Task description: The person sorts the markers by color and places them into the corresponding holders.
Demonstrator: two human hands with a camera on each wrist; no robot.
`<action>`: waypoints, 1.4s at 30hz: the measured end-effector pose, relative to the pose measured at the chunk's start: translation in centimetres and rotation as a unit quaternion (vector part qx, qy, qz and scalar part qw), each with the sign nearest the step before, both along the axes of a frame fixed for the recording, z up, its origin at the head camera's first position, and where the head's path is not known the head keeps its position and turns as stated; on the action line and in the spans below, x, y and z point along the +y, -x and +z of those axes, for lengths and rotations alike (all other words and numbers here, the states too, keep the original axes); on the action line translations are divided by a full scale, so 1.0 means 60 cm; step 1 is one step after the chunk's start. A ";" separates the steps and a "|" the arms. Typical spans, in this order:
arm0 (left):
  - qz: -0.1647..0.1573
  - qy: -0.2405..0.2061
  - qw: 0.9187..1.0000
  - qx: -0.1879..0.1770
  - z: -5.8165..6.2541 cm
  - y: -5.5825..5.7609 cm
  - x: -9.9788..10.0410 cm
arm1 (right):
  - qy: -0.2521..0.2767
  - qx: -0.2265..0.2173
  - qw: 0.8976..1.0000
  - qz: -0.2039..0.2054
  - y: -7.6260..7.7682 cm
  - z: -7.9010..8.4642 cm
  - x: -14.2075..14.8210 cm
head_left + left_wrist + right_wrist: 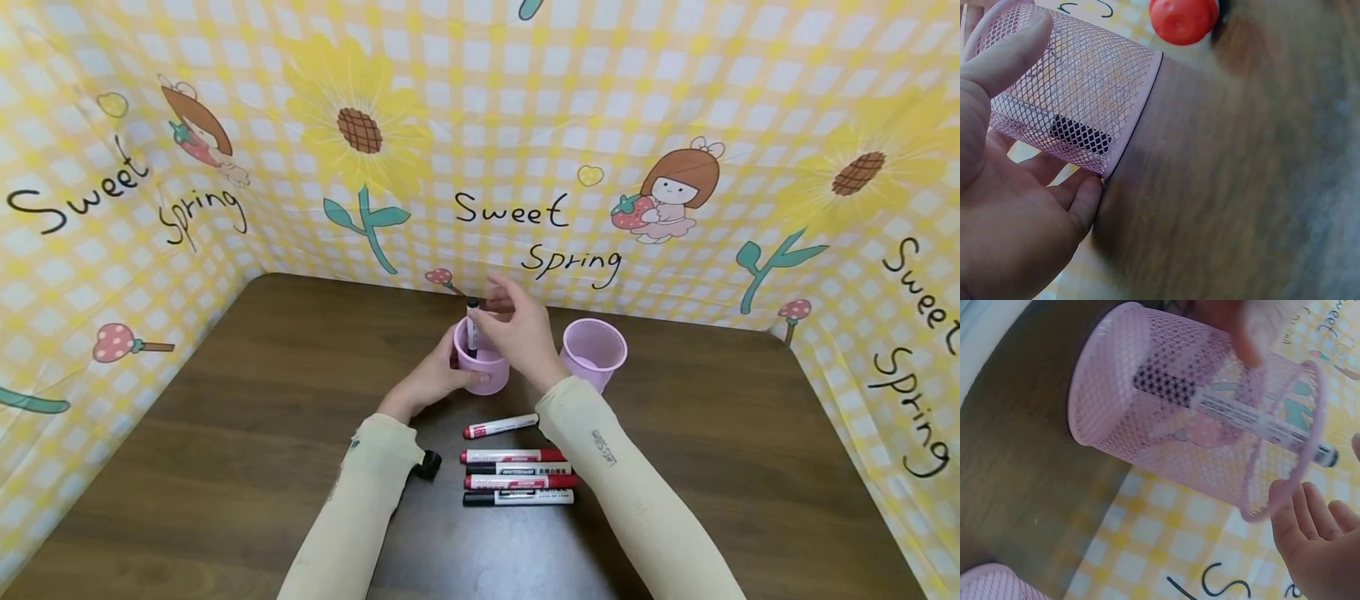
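Observation:
My left hand [429, 382] grips a pink mesh pen cup [489, 373], thumb on the near side and fingers around the far side. A whiteboard marker [472, 332] with black ends stands inside it, one end poking above the rim. In the right wrist view the marker [1229, 412] leans along the mesh with its black cap [1163, 386] down near the base. Beside the rim, my right hand [521, 329] has its fingers loosely extended, apart from the marker's top end [1327, 455]. Through the mesh, the left wrist view shows the black cap [1080, 134].
To the right stands a second pink mesh pen cup [587, 373]. Several red and black markers [519, 482] lie in a row on the brown wooden table [225, 467], with a red-capped marker [498, 427] just behind them. Checked yellow cloth [480, 150] walls the table's back and sides.

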State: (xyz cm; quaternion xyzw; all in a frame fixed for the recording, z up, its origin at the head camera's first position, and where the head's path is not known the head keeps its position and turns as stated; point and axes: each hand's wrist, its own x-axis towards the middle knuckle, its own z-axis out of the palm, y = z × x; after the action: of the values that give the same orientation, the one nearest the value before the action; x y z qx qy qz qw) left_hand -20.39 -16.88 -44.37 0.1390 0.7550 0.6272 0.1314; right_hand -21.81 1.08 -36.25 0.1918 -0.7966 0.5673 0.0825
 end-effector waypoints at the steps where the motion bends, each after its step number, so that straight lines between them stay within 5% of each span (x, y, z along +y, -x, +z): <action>1: 0.000 0.001 1.000 0.000 0.000 0.000 0.000 | 0.002 0.004 1.000 -0.001 -0.003 0.003 0.003; 9: 0.007 -0.008 1.000 -0.002 -0.002 0.001 0.002 | 0.034 0.027 0.999 -0.009 -0.040 0.019 0.036; 19: 0.011 0.005 1.000 0.005 -0.001 0.000 0.001 | 0.047 0.039 0.998 0.027 -0.103 0.006 0.084; 28: 0.008 -0.006 1.000 0.003 -0.007 0.006 0.002 | -0.059 -0.004 0.995 0.081 -0.147 -0.026 0.130; 35: 0.007 -0.006 1.000 0.004 -0.007 0.006 0.003 | -0.174 -0.028 0.971 0.162 -0.170 -0.044 0.165; 42: 0.004 -0.020 1.000 0.001 -0.007 0.008 0.003 | -0.237 -0.032 0.951 0.194 -0.178 -0.061 0.190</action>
State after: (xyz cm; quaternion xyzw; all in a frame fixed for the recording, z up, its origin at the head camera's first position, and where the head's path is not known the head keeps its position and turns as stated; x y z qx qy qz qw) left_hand -20.85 -16.70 -44.80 0.1394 0.7430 0.6424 0.1259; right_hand -11.13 12.47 -39.92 0.3381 -0.8579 0.3729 -0.1029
